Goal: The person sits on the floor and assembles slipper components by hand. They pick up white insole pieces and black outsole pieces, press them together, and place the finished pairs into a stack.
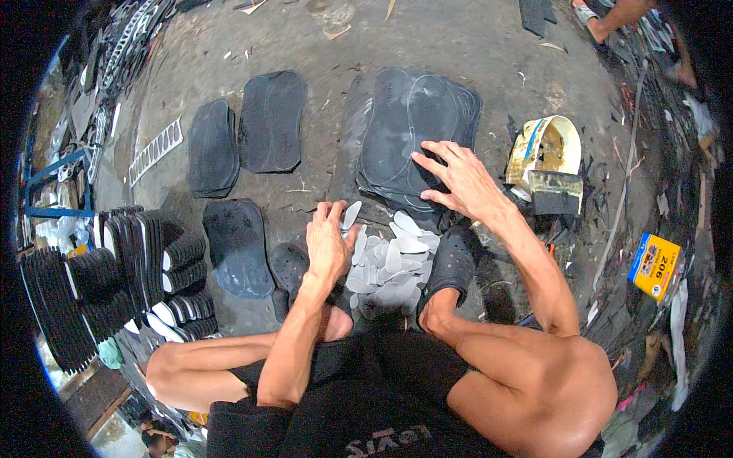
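My left hand (328, 243) is closed beside the heap, with a small pale insole-shaped piece (351, 215) between its thumb and fingers. Below it, a pile of similar grey-white pieces (389, 267) lies on the floor between my feet. My right hand (462, 179) is spread over the near right part of a large stack of black sheets (389, 130), its fingers holding nothing. Pale sole outlines are drawn on the top sheet. Whether those fingertips press on the sheet, I cannot tell.
Smaller black sheet stacks (272, 122) lie to the left, along with a white strip with cut-outs (156, 151). Rows of black soles (114, 267) stand at lower left. A cut-open yellowish container (565, 145) sits at right, near a yellow-and-blue box (655, 267). Another person's foot (586, 14) shows at upper right.
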{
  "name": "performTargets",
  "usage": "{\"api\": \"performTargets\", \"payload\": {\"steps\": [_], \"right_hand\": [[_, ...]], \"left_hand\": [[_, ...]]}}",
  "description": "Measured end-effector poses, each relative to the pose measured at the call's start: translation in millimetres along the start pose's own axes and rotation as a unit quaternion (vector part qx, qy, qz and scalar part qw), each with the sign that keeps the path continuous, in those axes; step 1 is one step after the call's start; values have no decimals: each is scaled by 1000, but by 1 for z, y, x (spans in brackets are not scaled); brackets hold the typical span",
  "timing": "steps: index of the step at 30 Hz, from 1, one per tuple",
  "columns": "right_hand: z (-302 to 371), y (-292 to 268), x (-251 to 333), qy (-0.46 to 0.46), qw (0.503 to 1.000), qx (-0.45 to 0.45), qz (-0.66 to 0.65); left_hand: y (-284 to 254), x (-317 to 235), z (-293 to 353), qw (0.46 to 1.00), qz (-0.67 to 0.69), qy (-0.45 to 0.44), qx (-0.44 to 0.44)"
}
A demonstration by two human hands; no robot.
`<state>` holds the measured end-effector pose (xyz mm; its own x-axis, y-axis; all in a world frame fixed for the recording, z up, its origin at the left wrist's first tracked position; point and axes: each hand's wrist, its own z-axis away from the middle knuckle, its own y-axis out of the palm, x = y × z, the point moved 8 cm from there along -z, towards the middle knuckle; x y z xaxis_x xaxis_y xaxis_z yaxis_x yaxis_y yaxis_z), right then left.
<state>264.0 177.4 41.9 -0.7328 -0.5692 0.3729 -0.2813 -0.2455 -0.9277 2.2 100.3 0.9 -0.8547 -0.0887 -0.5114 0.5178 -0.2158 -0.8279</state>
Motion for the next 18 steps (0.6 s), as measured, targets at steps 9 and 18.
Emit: {"api": "performTargets", "payload": {"steps": [9,18], "right_hand": [[-11,16,7,-55,988,48,133],[-32,-244,20,24,890,-451,61]], "left_hand": [[-13,35,-9,951,234,-127,-157],[1,-107,-66,931,327,21,-158]]}}
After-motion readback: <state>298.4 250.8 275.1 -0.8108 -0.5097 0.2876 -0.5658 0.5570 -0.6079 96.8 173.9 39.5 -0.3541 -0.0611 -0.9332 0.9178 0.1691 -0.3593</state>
